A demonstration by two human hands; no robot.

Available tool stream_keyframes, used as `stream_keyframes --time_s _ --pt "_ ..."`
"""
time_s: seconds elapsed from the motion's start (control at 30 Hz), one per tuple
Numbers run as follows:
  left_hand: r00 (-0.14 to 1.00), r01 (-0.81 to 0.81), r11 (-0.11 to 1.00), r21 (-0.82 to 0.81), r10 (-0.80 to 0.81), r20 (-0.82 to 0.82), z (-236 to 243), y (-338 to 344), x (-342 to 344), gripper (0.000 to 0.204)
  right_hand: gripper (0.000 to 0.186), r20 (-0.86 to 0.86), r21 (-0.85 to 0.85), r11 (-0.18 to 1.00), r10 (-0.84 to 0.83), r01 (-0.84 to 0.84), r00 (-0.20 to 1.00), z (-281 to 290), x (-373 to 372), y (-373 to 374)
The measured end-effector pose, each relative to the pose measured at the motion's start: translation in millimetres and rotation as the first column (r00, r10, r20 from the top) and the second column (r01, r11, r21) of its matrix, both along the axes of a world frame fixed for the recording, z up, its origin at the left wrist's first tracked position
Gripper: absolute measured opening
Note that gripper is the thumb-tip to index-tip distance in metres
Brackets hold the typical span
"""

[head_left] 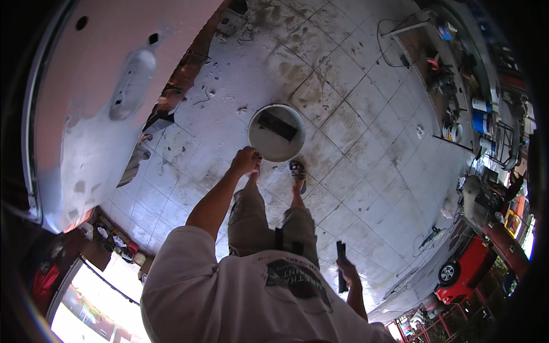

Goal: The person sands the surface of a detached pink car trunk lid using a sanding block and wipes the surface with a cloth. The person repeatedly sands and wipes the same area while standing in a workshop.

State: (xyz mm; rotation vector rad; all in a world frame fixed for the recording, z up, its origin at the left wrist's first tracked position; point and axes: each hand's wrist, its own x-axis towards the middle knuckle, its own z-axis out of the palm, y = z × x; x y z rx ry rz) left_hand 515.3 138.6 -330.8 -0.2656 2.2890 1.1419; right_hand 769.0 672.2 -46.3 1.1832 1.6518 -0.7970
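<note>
Tiled floor [366, 188] bears a bucket [265, 150], dark block [278, 126] inside; right hand [350, 275] grips a black bar [342, 255], left hand [246, 161] curled, hold unclear.

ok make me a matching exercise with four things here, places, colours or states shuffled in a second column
Column one
1. right hand
2. left hand
3. car
4. dark slab

Column two
A. red
B. inside the round bucket
C. gripping a black bar
D. just below the bucket in the picture

Pairs: 1-C, 2-D, 3-A, 4-B
</note>
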Motion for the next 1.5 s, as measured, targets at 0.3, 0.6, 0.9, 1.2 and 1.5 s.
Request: stream_keyframes --time_s 0.3,0.6,0.9,1.2,1.5 --pt "0.713 0.66 0.751 0.015 -0.633 0.301 -218.7 56.5 -50.4 0.052 0.045 0.414 0.171 0.972 -0.222 0.164 0.883 45.4 124.7 -103.2" --pt "0.762 0.633 0.599 -0.491 -0.593 0.259 -361.3 100.5 -58.8 0.06 0.047 0.449 0.284 0.879 -0.476 0.384 0.756 -15.9 120.4 -198.5" --pt "0.87 0.486 0.81 -0.328 -0.484 0.094 -296.4 92.8 -52.3 0.04 0.05 0.346 0.191 0.861 -0.509 0.472 0.789 -40.8 148.3 -231.3" --pt "0.946 0.289 0.94 0.178 -0.31 0.099 13.2 -62.3 -149.1 0.041 0.052 0.106 0.0 0.897 -0.44 0.442 0.892 -62.9 159.1 -211.5" --pt "0.717 0.101 0.974 -0.204 -0.214 -0.663 426.8 -233.4 -153.2 0.033 0.069 -0.529 -0.15 0.899 -0.425 0.412 0.734 -112.5 12.6 -190.4"
